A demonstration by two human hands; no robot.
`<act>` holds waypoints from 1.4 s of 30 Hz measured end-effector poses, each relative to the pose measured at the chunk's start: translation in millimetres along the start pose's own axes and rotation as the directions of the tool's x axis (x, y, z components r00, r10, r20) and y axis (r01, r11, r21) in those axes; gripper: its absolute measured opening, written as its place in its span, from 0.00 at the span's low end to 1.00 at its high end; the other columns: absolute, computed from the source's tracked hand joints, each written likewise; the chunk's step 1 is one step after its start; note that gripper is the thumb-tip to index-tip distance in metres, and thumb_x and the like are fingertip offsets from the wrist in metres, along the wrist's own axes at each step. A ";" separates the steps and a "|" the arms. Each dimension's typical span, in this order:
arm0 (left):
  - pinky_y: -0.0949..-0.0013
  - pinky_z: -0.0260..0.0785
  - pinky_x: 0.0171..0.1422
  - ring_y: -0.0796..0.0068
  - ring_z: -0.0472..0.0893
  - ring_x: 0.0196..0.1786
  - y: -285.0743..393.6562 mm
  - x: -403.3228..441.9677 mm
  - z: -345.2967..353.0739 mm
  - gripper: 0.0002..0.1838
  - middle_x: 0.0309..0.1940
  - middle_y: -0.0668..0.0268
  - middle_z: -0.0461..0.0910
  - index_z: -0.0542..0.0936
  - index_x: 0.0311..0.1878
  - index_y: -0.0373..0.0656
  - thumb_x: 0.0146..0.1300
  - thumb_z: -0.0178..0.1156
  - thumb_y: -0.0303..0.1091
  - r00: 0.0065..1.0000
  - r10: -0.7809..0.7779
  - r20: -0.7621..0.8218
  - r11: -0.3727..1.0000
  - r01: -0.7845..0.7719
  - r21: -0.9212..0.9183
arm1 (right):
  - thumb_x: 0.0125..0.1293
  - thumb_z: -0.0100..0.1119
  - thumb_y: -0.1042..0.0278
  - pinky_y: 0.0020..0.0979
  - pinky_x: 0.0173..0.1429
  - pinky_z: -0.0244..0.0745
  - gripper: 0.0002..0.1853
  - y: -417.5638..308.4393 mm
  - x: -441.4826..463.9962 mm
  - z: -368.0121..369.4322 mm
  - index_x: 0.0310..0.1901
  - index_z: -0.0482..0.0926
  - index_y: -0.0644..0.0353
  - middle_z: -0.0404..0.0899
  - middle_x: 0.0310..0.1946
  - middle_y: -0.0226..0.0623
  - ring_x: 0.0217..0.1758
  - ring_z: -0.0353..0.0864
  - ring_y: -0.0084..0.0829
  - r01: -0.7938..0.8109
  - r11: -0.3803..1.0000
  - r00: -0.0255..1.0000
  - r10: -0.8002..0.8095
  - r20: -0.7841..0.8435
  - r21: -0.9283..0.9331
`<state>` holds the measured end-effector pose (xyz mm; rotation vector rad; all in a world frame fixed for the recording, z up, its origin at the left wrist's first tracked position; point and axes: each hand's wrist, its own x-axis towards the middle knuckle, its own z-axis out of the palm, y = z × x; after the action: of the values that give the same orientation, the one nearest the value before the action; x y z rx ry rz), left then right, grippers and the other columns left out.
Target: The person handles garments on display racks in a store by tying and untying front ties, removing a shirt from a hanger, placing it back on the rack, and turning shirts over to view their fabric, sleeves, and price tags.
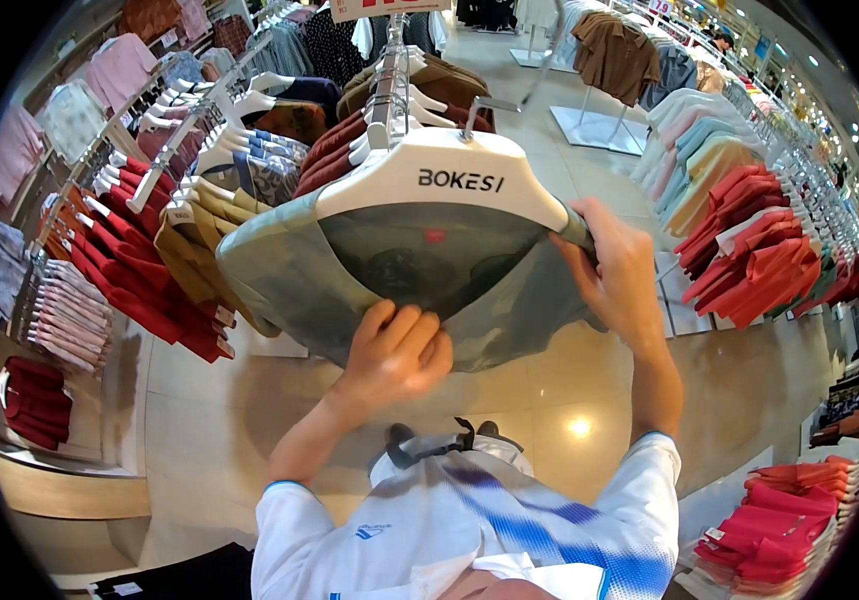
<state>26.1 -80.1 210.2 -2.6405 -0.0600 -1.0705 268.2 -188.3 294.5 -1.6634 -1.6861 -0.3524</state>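
A grey-green patterned garment [510,320] hangs on a white hanger [430,165] printed "BOKESI". The metal hook of this hanger shows at its top, near the front end of a rack. At the garment's right shoulder, my right hand [615,265] grips the hanger end and cloth, thumb in front. My left hand [400,350] is closed at the lower edge of the neckline, its fingers curled on the cloth. A small red label [434,237] shows inside the neck.
Racks of red garments [140,260] and brown ones [200,230] stand at the left. More red clothes [750,245] hang at the right, with pink ones [770,530] below. A display stand base [600,130] is on the tiled floor [550,400].
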 end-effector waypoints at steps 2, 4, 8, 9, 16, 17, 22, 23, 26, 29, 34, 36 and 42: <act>0.58 0.63 0.45 0.65 0.77 0.38 6.3 -7.3 0.3 0.12 0.35 0.62 0.79 0.76 0.32 0.43 0.40 0.62 0.25 1.000 0.019 0.010 0.999 -0.019 0.033 | 0.61 0.64 0.72 0.37 0.27 0.66 0.10 -2.0 -7.3 4.3 0.43 0.75 0.58 0.75 0.24 0.41 0.23 0.74 0.45 -0.019 1.000 1.000 0.019 0.006 0.005; 0.59 0.61 0.43 0.66 0.77 0.38 10.7 -11.2 -1.4 0.13 0.36 0.63 0.79 0.76 0.33 0.44 0.40 0.63 0.26 0.996 0.078 0.032 0.997 -0.079 0.026 | 0.59 0.64 0.77 0.33 0.26 0.63 0.10 -3.2 -12.2 11.7 0.42 0.76 0.62 0.71 0.22 0.41 0.20 0.69 0.39 0.030 0.999 0.998 -0.027 -0.059 0.042; 0.65 0.63 0.41 0.70 0.76 0.40 30.2 -20.3 7.0 0.11 0.36 0.64 0.77 0.75 0.33 0.45 0.43 0.61 0.32 0.999 0.054 0.003 0.998 -0.054 0.019 | 0.58 0.65 0.73 0.36 0.27 0.67 0.12 8.5 -20.4 20.3 0.42 0.75 0.59 0.75 0.25 0.40 0.22 0.74 0.42 0.152 0.988 0.987 -0.152 -0.045 -0.015; 0.63 0.63 0.43 0.69 0.76 0.42 40.1 -25.0 9.2 0.11 0.37 0.63 0.77 0.76 0.34 0.45 0.44 0.61 0.34 0.999 0.038 0.031 0.999 -0.037 -0.018 | 0.56 0.66 0.73 0.36 0.28 0.68 0.13 11.9 -23.5 22.3 0.41 0.75 0.60 0.75 0.25 0.39 0.23 0.75 0.42 0.209 0.977 0.977 -0.211 -0.035 -0.051; 0.58 0.55 0.48 0.70 0.75 0.44 81.0 -46.0 25.3 0.09 0.34 0.67 0.77 0.77 0.32 0.47 0.45 0.61 0.33 0.998 -0.050 0.042 0.995 0.054 -0.088 | 0.52 0.66 0.72 0.37 0.29 0.67 0.14 32.7 -52.3 47.5 0.40 0.75 0.61 0.72 0.25 0.37 0.25 0.75 0.41 0.244 0.969 0.968 -0.240 0.075 -0.047; 0.57 0.55 0.52 0.70 0.75 0.45 83.2 -47.0 23.8 0.09 0.35 0.68 0.77 0.76 0.32 0.48 0.45 0.60 0.33 0.994 -0.082 0.066 0.990 0.089 -0.105 | 0.51 0.67 0.71 0.37 0.29 0.67 0.15 34.6 -53.0 49.8 0.40 0.75 0.61 0.72 0.25 0.37 0.25 0.75 0.41 0.249 0.968 0.967 -0.246 0.069 -0.030; 0.53 0.57 0.53 0.65 0.75 0.46 73.8 -47.2 20.3 0.10 0.38 0.64 0.77 0.76 0.35 0.44 0.49 0.64 0.31 0.976 -0.162 0.148 0.930 0.201 -0.308 | 0.51 0.67 0.70 0.37 0.30 0.69 0.15 32.4 -52.9 53.7 0.41 0.75 0.59 0.73 0.25 0.37 0.27 0.76 0.41 0.217 0.976 0.968 -0.211 0.138 -0.030; 0.53 0.59 0.55 0.63 0.75 0.47 66.5 -45.4 15.1 0.12 0.39 0.61 0.77 0.75 0.37 0.42 0.51 0.65 0.31 0.953 -0.216 0.214 0.854 0.290 -0.431 | 0.51 0.68 0.69 0.37 0.30 0.69 0.16 30.4 -52.0 56.8 0.41 0.75 0.59 0.73 0.26 0.37 0.27 0.77 0.40 0.217 0.976 0.967 -0.212 0.143 -0.020; 0.54 0.64 0.54 0.59 0.75 0.47 40.2 -45.9 -2.3 0.20 0.42 0.56 0.76 0.72 0.47 0.40 0.54 0.69 0.33 0.802 -0.578 0.150 0.419 0.450 -0.789 | 0.47 0.69 0.74 0.38 0.32 0.71 0.19 7.8 -45.9 65.0 0.42 0.75 0.60 0.76 0.28 0.38 0.30 0.79 0.43 0.142 0.990 0.967 -0.137 0.217 -0.010; 0.59 0.65 0.54 0.58 0.75 0.48 26.0 -60.3 -7.2 0.28 0.44 0.53 0.74 0.67 0.54 0.38 0.56 0.71 0.35 0.676 -0.736 0.039 0.439 0.520 -0.733 | 0.47 0.69 0.71 0.38 0.33 0.73 0.20 -17.2 -39.6 86.2 0.43 0.74 0.59 0.77 0.31 0.36 0.32 0.80 0.40 0.140 0.990 0.960 -0.143 0.240 0.030; 0.57 0.60 0.66 0.59 0.69 0.59 -10.4 -82.6 -30.9 0.31 0.53 0.54 0.69 0.65 0.57 0.36 0.60 0.69 0.42 0.573 -0.710 -0.409 0.680 0.710 -0.185 | 0.49 0.67 0.70 0.35 0.32 0.74 0.17 -42.4 -30.9 127.1 0.42 0.75 0.59 0.76 0.30 0.34 0.30 0.80 0.36 0.221 0.971 0.947 -0.236 0.216 0.091; 0.53 0.60 0.67 0.55 0.70 0.60 -28.1 -73.8 -28.4 0.37 0.54 0.54 0.70 0.65 0.59 0.33 0.56 0.73 0.44 0.545 -0.716 -0.437 0.693 0.628 -0.353 | 0.50 0.65 0.69 0.34 0.32 0.74 0.16 -62.4 -33.5 138.4 0.41 0.75 0.59 0.75 0.29 0.34 0.28 0.79 0.35 0.239 0.966 0.946 -0.255 0.201 0.101; 0.69 0.68 0.42 0.70 0.74 0.35 -69.2 -103.8 -81.0 0.32 0.35 0.63 0.74 0.72 0.46 0.35 0.54 0.71 0.55 0.647 -0.754 -0.114 0.640 0.685 -0.348 | 0.50 0.60 0.70 0.27 0.30 0.71 0.14 -119.9 -44.3 159.2 0.40 0.75 0.62 0.71 0.28 0.32 0.28 0.76 0.27 0.227 0.973 0.972 -0.229 0.048 0.047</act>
<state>-113.7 -29.5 211.5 -2.7270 -1.0974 -1.7632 102.1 -132.8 189.6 -1.4639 -1.9177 -0.3824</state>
